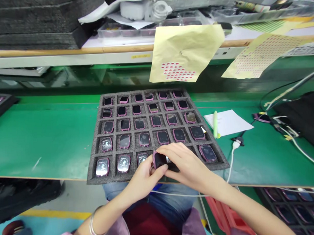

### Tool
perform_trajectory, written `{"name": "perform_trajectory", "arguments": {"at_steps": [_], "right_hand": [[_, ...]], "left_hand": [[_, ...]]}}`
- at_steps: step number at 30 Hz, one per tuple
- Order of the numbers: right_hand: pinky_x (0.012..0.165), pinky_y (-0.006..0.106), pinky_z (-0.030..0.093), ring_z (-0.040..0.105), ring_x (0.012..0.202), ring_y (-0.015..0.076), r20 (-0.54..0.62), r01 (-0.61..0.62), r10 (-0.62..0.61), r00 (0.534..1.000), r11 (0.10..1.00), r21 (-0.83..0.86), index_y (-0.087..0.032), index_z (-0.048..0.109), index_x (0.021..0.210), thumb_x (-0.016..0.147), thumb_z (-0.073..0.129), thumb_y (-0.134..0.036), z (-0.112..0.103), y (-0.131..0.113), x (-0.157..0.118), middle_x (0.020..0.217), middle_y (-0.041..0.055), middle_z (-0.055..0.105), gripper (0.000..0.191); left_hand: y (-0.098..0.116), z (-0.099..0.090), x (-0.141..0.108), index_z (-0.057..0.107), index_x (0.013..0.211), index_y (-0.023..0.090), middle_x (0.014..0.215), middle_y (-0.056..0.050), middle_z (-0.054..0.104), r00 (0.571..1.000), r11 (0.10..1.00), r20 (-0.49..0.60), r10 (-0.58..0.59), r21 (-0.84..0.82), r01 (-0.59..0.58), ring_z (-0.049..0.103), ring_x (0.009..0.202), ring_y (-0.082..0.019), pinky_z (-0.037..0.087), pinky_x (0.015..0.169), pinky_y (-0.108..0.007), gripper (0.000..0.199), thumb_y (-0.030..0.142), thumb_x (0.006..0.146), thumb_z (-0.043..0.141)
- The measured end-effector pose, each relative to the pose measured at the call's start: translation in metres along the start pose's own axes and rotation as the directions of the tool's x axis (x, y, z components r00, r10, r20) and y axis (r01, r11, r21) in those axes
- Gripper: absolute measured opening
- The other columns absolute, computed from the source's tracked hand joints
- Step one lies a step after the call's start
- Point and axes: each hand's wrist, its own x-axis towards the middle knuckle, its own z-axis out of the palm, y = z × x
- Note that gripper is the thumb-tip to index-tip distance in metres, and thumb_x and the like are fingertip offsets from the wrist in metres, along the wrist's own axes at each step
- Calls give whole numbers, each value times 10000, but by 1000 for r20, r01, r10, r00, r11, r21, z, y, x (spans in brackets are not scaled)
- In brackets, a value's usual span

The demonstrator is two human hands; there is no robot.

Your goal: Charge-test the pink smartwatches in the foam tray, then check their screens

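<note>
Both hands grasp 1 dark-screened watch with a purplish frame (158,160), held above the near edge of a grey foam tray (92,162). The left hand (144,178) grips it from the left side, its thumb lying along the lower edge; the right hand (186,163) has its fingers bent over the top and right — the exact grip of those fingertips is partly hidden.

The tray sits on a green table (43,136), divided into 5 rows of 6 compartments. Similar watches lie in them, 1 to each compartment that can be seen clearly; the forearm and fingers cover part of the nearest row. A few at the near left seem to show lit faces.

Right of the tray, a light green pen (215,124) lies across the left part of a white paper (231,123), with a white cable plug (236,144) just nearer. A yellow sheet (186,50) printed with red arrows hangs from the shelf (112,49) beyond.
</note>
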Motion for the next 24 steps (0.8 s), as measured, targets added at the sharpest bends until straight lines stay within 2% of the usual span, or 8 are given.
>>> {"name": "perform_trajectory", "arguments": {"at_steps": [3,6,11,18,24], "right_hand": [[890,460,468,583,1068,294,-12,6,-6,1000,1000,-2,-163,525,1195,847,654,-197,2,2,0,1123,128,644,372],[893,452,480,579,1081,286,-43,-2,4,999,999,51,-184,518,1195,849,654,-227,4,3,-3,1111,116,643,374],[860,422,505,592,1051,272,-80,1,11,997,990,143,-188,528,1182,851,665,-295,10,6,-6,1085,106,642,374],[853,412,497,594,1010,257,-77,-6,21,997,981,192,-192,518,1185,848,671,-251,10,6,-5,1067,89,639,375],[857,417,500,601,1008,259,-75,-5,19,997,983,185,-198,520,1183,852,666,-252,9,5,-5,1067,89,643,366]], "left_hand": [[1,1,0,588,1167,136,969,-63,636,999,999,-9,47,-19,-47,559,915,-203,444,826,-304,391,401,879,580],[2,0,-1,620,1111,137,881,-45,639,999,997,-14,35,-66,-35,566,893,-203,449,809,-293,368,412,867,600],[3,-1,-3,637,1057,127,941,-58,650,1000,993,7,19,-121,-18,560,904,-197,426,839,-279,353,419,859,617],[1,-2,-2,639,1053,137,943,-50,656,1000,989,21,14,-147,-10,553,926,-195,412,869,-277,317,394,871,610],[0,-1,-2,634,1065,127,951,-63,650,1000,993,19,14,-122,-11,557,941,-218,417,874,-299,368,434,864,606]]}}
